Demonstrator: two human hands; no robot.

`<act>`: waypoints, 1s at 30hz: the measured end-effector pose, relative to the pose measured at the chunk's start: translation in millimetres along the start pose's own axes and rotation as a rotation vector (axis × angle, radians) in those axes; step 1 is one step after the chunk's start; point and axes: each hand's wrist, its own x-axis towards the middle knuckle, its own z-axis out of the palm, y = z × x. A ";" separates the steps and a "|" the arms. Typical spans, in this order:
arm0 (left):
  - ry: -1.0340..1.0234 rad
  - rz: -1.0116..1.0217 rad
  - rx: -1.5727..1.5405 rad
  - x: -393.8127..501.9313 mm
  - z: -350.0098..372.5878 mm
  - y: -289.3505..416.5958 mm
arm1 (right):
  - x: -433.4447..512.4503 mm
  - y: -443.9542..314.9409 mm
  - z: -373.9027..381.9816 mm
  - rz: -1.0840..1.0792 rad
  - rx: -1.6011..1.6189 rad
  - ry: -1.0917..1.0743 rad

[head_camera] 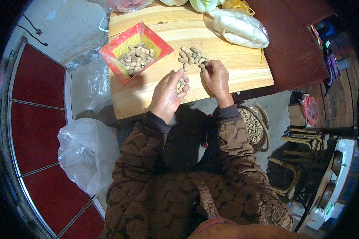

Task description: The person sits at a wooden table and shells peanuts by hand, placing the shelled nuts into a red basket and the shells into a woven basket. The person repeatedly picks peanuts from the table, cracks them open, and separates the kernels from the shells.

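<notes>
Several unshelled peanuts (181, 85) lie cupped in my left hand (167, 92), its fingers curled around them over the near part of a wooden board (245, 71). My right hand (217, 76) is at the right edge of a small pile of peanuts (192, 56), with one peanut (201, 66) at the tips of its thumb and forefinger. To the left of the pile, a red square tray (107, 55) with sloping sides and a yellow printed lining holds many more peanuts (137, 58).
White vegetables in a clear plastic bag (242, 28) rest at the board's far right, beside a leafy cabbage (203, 4). A woven basket of peanuts (252, 124) stands on the floor by my right arm. A large plastic bag (88, 152) is at left, stools (305, 139) at right.
</notes>
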 end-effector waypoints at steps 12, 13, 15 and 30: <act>-0.024 0.018 0.053 -3.5 6.7 3.2 | -11.0 -25.7 0.7 0.199 1.156 -0.304; -0.022 0.024 0.084 -4.2 7.2 3.5 | -10.7 -26.7 2.6 0.213 1.172 -0.308; -0.029 0.029 0.131 -5.6 7.4 3.8 | -10.4 -27.5 5.2 0.229 1.215 -0.320; -0.120 0.116 0.214 -7.3 5.9 4.3 | -11.3 -27.6 -0.1 0.243 1.071 -0.325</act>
